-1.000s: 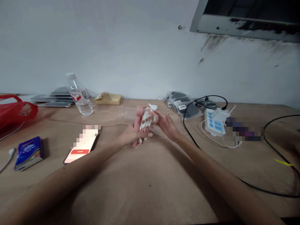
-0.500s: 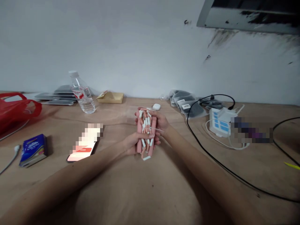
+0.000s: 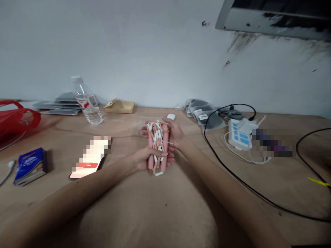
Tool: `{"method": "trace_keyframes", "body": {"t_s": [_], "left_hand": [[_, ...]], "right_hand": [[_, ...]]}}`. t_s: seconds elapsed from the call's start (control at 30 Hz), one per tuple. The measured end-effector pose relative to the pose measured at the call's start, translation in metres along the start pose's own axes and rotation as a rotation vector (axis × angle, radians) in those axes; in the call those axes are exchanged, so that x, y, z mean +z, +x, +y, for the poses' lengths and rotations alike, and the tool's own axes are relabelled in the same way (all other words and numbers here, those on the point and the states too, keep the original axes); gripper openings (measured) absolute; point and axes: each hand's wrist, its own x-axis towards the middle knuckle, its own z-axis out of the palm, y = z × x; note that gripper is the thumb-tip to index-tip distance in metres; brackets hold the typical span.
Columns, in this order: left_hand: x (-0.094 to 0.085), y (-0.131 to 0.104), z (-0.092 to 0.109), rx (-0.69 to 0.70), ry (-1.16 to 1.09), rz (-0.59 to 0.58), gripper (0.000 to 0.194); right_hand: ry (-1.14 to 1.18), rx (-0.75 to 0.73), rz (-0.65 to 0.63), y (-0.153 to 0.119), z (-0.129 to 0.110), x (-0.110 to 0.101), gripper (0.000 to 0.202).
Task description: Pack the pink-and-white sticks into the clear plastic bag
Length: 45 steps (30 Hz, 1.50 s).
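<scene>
A folded beaded jump rope with two pink handles lies bundled in both hands above the table. Its white and orange beads run between the handles, and one white bead hangs at the near end. My left hand is closed round the lower part, thumb across the front and fingertips showing beyond the right handle. Behind the upper part, my right hand supports the bundle; its fingertips stick out on the left side and its thumb is raised off the rope. A thin white strand juts out by the right palm.
On the brown table lie a lit phone, a blue tissue pack, a water bottle and a yellowish box. To the right are grey packets, a power strip and a black cable.
My right thumb has lifted from the rope's top end, and its fingers stretch further out on the left. The view has turned slightly to the right.
</scene>
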Motion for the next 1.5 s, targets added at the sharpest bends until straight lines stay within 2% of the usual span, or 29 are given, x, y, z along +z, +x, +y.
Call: {"method": "trace_keyframes", "body": {"t_s": [0.13, 0.3, 0.47, 0.6, 0.77, 0.9, 1.13, 1.33, 1.5], "left_hand": [[-0.005, 0.001, -0.003, -0.039, -0.036, -0.095, 0.032], [-0.008, 0.001, -0.002, -0.039, -0.032, -0.119, 0.038], [-0.009, 0.002, -0.002, -0.047, 0.005, -0.1, 0.036], [-0.01, 0.003, -0.002, -0.056, 0.014, -0.098, 0.033], [-0.009, 0.002, 0.0, -0.072, -0.006, -0.143, 0.032], [-0.01, 0.001, 0.0, -0.106, -0.023, -0.204, 0.034], [-0.008, 0.0, -0.001, -0.117, -0.011, -0.21, 0.031], [-0.005, 0.0, -0.002, -0.031, -0.063, -0.256, 0.035], [-0.001, -0.002, -0.002, -0.008, -0.09, -0.338, 0.039]], "right_hand": [[0.277, 0.089, 0.043, -0.002, -0.002, 0.005, 0.055], [0.353, 0.103, 0.093, 0.001, -0.002, 0.006, 0.064], [0.362, 0.103, 0.121, 0.001, -0.003, 0.01, 0.074], [0.339, 0.056, 0.086, 0.0, -0.001, 0.012, 0.076], [0.296, 0.046, 0.052, 0.001, 0.004, 0.009, 0.077], [0.346, 0.058, 0.035, 0.001, 0.005, 0.006, 0.078], [0.374, 0.07, 0.005, 0.001, 0.004, 0.005, 0.078], [0.354, 0.052, -0.031, 0.0, 0.003, 0.007, 0.082], [0.313, 0.039, 0.026, -0.003, 0.001, 0.013, 0.084]]}}
